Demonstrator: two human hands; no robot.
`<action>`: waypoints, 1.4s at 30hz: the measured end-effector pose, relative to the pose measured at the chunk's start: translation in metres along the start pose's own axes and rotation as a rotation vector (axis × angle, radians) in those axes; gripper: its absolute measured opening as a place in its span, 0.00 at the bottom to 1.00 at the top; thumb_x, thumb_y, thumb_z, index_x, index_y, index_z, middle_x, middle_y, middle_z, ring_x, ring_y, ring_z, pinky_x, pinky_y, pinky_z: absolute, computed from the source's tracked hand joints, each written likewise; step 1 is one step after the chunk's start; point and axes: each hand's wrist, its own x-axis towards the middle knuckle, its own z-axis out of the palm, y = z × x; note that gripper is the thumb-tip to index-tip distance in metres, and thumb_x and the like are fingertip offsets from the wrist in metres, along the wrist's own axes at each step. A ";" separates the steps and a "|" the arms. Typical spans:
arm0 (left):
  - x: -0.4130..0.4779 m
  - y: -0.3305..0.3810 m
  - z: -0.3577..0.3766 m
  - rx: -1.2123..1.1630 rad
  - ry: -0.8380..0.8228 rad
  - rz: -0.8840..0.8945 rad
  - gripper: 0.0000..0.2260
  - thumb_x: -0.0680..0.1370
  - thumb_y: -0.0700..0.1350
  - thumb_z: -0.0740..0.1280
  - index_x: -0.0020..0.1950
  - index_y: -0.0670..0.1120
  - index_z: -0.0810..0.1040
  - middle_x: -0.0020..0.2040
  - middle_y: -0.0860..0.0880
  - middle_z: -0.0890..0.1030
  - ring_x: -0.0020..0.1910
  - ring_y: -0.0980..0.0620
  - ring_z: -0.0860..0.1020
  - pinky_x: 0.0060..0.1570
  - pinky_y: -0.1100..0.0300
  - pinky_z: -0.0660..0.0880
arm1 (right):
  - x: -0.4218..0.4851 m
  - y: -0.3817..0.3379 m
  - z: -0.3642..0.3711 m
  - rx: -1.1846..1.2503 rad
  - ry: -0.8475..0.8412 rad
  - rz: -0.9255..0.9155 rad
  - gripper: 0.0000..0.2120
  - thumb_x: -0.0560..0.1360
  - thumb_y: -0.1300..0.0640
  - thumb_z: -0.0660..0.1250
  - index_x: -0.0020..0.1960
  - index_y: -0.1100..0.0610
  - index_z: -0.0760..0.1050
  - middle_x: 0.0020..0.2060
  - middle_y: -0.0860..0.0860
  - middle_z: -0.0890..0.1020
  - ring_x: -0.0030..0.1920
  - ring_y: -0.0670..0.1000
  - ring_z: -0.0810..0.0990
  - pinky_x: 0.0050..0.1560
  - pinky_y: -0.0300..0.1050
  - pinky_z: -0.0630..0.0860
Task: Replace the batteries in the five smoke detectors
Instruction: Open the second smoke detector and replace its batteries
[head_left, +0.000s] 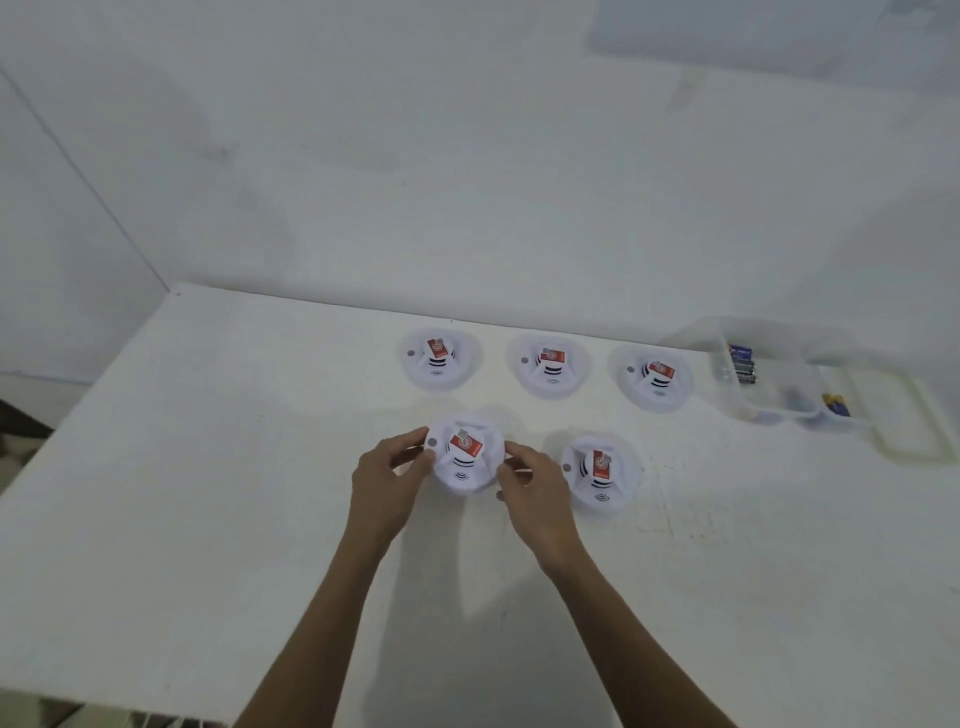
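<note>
Plastic tub, batteries inside blurry, uncountable

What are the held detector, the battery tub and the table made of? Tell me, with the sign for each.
The held detector: white moulded plastic, apparently; smooth matte shell with slotted vents. The tub: clear, slightly frosted plastic; batteries show through its wall. The table: white painted or laminated board, uncertain; matte, scuffed.

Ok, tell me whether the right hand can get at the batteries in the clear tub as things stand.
Probably not yet: the right hand grips the front-left detector. Once free, likely yes; the clear tub looks open-topped, its batteries uncovered.
</note>
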 end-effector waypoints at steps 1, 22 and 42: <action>0.001 -0.003 0.000 0.028 0.012 -0.004 0.13 0.74 0.47 0.69 0.58 0.52 0.81 0.55 0.55 0.82 0.53 0.60 0.80 0.58 0.55 0.75 | 0.001 0.001 0.003 -0.022 -0.018 0.006 0.13 0.77 0.62 0.61 0.58 0.54 0.78 0.46 0.48 0.81 0.48 0.49 0.80 0.52 0.54 0.79; -0.006 -0.005 0.006 0.147 0.084 0.064 0.11 0.78 0.44 0.65 0.60 0.50 0.77 0.58 0.54 0.76 0.55 0.58 0.75 0.40 0.77 0.68 | -0.005 0.000 -0.019 0.020 -0.046 0.046 0.15 0.79 0.57 0.62 0.66 0.51 0.72 0.48 0.46 0.79 0.45 0.47 0.82 0.49 0.45 0.81; 0.019 0.095 0.186 0.199 -0.260 0.232 0.14 0.79 0.43 0.62 0.64 0.47 0.75 0.62 0.52 0.78 0.57 0.56 0.76 0.53 0.68 0.68 | 0.071 0.013 -0.190 0.056 0.243 0.047 0.18 0.77 0.56 0.63 0.66 0.56 0.71 0.55 0.51 0.78 0.48 0.54 0.82 0.46 0.46 0.81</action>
